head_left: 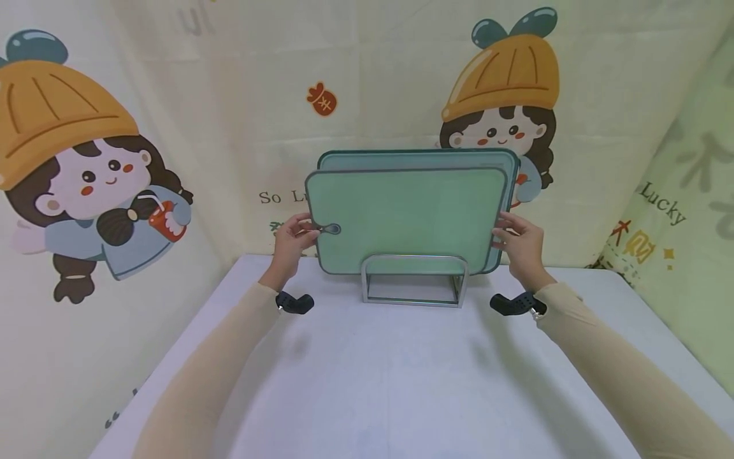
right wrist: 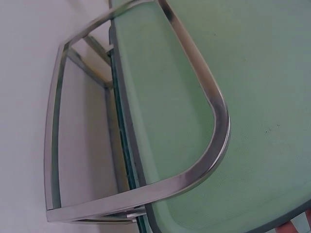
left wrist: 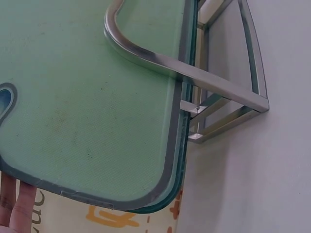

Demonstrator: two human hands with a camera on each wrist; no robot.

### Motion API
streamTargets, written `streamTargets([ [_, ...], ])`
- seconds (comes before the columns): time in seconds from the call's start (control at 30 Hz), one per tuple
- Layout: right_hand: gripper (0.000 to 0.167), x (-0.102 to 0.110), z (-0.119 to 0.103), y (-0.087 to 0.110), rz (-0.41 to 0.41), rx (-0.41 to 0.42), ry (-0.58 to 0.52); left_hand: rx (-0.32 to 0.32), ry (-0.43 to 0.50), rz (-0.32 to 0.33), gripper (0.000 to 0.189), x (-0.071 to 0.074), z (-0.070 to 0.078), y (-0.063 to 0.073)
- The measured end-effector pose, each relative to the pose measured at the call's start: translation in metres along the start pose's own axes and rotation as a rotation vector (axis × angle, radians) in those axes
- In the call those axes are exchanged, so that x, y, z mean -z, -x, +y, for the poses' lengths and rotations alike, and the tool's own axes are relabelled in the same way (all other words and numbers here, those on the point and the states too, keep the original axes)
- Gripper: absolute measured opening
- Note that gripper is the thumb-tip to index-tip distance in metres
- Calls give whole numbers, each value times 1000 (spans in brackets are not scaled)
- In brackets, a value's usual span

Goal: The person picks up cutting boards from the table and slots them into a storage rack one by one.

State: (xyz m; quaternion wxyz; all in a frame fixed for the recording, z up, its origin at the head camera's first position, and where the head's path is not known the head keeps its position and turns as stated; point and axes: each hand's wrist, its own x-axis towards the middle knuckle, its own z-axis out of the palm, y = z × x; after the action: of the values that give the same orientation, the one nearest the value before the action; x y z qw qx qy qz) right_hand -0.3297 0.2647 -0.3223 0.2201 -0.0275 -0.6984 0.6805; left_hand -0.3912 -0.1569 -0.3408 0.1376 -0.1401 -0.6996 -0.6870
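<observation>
A light green cutting board [head_left: 407,217] with a grey rim stands on its long edge in a metal rack [head_left: 415,303]. Behind it, a bluish cutting board [head_left: 418,158] shows along the top and right. My left hand [head_left: 294,245] pinches the green board's left edge beside its small hanging hole [head_left: 330,229]. At the right edge, my right hand [head_left: 522,245] grips the same board. Only a few left fingertips [left wrist: 22,208] show in the left wrist view, under the rim. In the right wrist view, right fingertips [right wrist: 287,227] peek past the rim at the corner.
The rack's front loop [right wrist: 221,121] crosses the lower part of the green board. A white table [head_left: 390,382] spreads out in front of the rack. A printed cloth [head_left: 390,76] with cartoon figures hangs close behind the boards.
</observation>
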Motion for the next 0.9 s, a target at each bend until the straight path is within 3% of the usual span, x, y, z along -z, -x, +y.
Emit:
streamTargets([
  [0.33, 43, 3, 5, 3, 11, -28, 35, 46, -12, -4, 35, -3, -7, 0],
  [0.9, 43, 8, 15, 5, 20, -53, 63, 73, -66, -16, 39, -7, -14, 2],
])
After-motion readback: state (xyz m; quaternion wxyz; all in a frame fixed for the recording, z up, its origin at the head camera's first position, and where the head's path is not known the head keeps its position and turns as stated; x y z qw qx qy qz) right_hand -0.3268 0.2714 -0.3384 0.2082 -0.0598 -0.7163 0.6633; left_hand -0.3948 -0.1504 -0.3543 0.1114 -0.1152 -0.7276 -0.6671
